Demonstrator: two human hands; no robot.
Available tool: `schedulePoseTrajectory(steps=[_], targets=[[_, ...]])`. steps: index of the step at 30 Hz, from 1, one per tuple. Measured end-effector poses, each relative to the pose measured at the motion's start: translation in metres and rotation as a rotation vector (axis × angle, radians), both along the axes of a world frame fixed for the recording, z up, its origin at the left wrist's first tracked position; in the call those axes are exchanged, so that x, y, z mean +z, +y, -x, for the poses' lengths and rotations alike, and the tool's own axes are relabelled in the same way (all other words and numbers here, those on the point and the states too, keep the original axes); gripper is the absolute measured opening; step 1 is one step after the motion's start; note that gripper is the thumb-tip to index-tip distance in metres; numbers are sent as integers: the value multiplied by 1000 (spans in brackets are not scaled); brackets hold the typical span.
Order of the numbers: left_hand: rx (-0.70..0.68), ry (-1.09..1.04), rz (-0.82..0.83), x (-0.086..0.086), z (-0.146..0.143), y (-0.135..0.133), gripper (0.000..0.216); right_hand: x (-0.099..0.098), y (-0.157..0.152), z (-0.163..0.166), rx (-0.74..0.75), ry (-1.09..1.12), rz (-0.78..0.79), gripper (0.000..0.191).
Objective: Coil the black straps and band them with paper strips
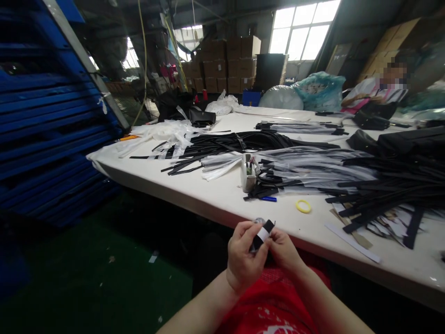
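Observation:
My left hand (243, 253) is closed around a black strip with a white band (263, 234), held just off the near edge of the table. The strip's lower part is hidden in my palm. Beside it my right hand (282, 248) has its fingers pinched at the strip's right side; whatever lies between those fingertips is too small to tell. A shiny round thing (259, 220) shows just behind my left fingers. On the table beyond lie a yellow ring (303, 206) like a tape roll and a blue pen-like object (269, 199).
The white-covered table (208, 204) carries black strips (243, 141), clear-wrapped strips (306, 162) and a small white container (248, 174). Paper scraps (389, 222) lie at right. Blue stacked pallets (52, 125) stand left. A person (375, 95) sits across the table.

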State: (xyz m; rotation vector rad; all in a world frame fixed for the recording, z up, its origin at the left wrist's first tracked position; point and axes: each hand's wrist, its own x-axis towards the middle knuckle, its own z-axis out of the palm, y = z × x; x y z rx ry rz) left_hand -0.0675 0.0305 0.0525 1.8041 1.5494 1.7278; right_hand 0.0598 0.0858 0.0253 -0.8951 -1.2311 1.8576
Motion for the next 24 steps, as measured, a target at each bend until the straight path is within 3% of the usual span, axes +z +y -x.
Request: schedulePoseTrajectory(steps=[5,9,13,16,20,24], targets=[[2,229,-137,4,-11,-8,42,2,1,-4,-120,-41,-49,28],[0,299,-206,0,-20,-9,39,9,5,-9,-184,-52,4,27],[119,338,-253,-6,-20,-7,33,11,-2,-22,-89,37,42,18],[154,365,-207,-8,-14,-4,33,15,-10,-30,28,211,174,28],[80,340,-158,-8,-8,-3,40,24,-15,-30,67,358,242,36],[-18,280,-93,-5,-9,-4,47,22,-15,-26,30,315,247,42]])
